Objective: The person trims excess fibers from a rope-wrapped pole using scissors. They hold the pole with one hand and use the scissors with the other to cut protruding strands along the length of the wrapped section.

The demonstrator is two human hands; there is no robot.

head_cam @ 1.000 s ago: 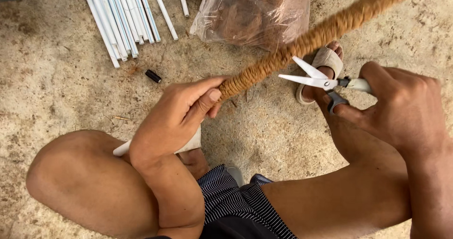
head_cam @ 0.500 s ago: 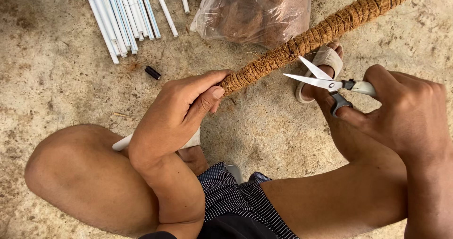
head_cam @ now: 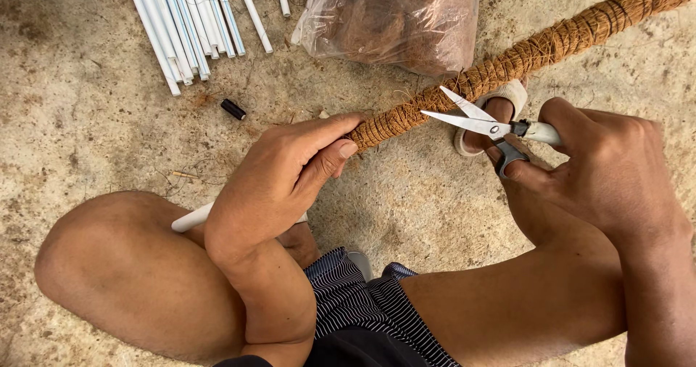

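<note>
Here, left to right:

Bundle of white plastic pipes point(head_cam: 185, 26), upper left, lying on the concrete floor point(head_cam: 72, 121); one single pipe a little apart to its right.

Small black cylinder point(head_cam: 233, 109), loose on the floor below the bundle.

Left knee point(head_cam: 123, 273), bent, bare, low in the view.

Left hand point(head_cam: 279, 182), fingers closed around the near end of the coir-wrapped pole point(head_cam: 507, 63), thumb pressed along the fibre; bare white pipe end point(head_cam: 190, 219) sticking out behind the wrist.

Clear plastic bag of brown coir fibre point(head_cam: 395, 19), top centre, just beyond the pole.

Coir-wrapped pole, slanting from the left hand up to the upper right corner, bound with thin twine, crossing above a foot in a pale sandal point(head_cam: 500, 106).

Scissors point(head_cam: 482, 121), blades parted, tips just beside the pole's underside.

Right hand point(head_cam: 602, 171), fingers gripping the scissor handles, thumb on top.

Striped shorts point(head_cam: 370, 309), bottom centre.
</note>
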